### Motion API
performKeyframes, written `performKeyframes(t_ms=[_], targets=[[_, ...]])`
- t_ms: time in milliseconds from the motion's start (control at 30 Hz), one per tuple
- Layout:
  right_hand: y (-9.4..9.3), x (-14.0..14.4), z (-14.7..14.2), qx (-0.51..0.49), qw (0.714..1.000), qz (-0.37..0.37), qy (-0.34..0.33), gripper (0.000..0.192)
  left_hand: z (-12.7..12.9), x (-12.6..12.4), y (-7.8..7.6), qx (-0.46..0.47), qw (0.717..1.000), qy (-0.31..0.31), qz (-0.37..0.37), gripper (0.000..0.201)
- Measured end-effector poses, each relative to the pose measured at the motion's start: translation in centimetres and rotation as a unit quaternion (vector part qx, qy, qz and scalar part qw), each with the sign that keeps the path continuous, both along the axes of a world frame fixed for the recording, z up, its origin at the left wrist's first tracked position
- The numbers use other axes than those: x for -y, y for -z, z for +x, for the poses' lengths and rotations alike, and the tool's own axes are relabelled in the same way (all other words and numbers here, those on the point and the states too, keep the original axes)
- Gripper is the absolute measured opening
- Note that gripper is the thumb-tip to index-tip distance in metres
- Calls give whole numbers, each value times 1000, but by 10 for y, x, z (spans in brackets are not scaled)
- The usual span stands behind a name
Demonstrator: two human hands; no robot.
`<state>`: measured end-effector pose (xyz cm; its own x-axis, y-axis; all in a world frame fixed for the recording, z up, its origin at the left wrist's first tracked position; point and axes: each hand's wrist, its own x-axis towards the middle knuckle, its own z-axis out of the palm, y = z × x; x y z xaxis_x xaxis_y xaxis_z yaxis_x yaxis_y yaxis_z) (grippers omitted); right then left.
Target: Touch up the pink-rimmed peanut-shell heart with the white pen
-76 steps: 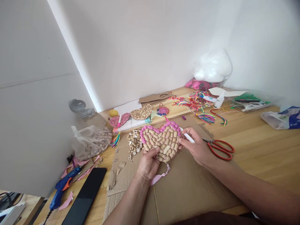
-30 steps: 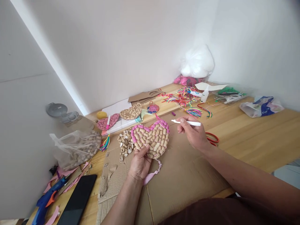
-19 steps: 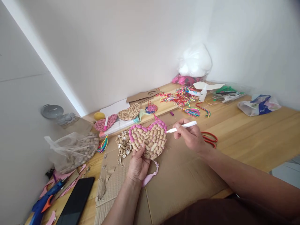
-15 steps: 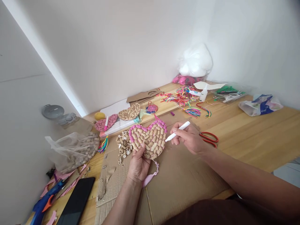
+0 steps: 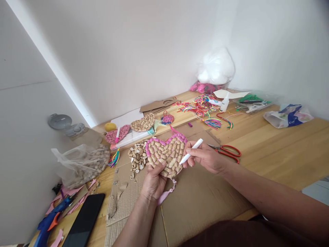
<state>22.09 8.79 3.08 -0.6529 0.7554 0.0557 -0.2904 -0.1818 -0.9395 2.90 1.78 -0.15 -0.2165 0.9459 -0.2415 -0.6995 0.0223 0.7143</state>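
Head view shows our left hand [image 5: 153,181] gripping the lower edge of the heart-shaped plaque of peanut shells with a pink-painted border [image 5: 166,155], tilted up off the brown cardboard sheet [image 5: 205,199] that covers the wooden worktop [image 5: 277,151]. Our right hand [image 5: 205,158] pinches the slim white marker pen [image 5: 191,156], its tip touching the heart's right edge, where the shells look bare. To colour well, we judge we should keep the left grip firm so the plaque does not rock, work the tip into the grooves between shells, and press lightly so none snaps off. A pile of loose peanut shells [image 5: 137,158] lies just beside the heart, and the red-handled scissors [image 5: 227,151] rest near our right wrist.
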Motion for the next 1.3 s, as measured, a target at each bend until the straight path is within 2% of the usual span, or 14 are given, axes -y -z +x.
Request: performKeyframes(t_ms=[233,400,833,1200,1300], targets=[[5,-2,1,-11,1000,10,-26,28,-1,3,1,-5,1000,30,4,80],[6,-1,0,-8,1000,17,-25,28,0,2,0,5,999,38,-3,68],[11,-3,-2,-37,999,-6,-38,24,-2,1,1,13,1000,20,1,62],[19,-5,-3,-40,998,-3,-42,21,-3,0,4,33,999,10,-23,39],[19,-6,-3,-42,998,-5,-46,20,-3,1,5,30,999,13,-23,39]])
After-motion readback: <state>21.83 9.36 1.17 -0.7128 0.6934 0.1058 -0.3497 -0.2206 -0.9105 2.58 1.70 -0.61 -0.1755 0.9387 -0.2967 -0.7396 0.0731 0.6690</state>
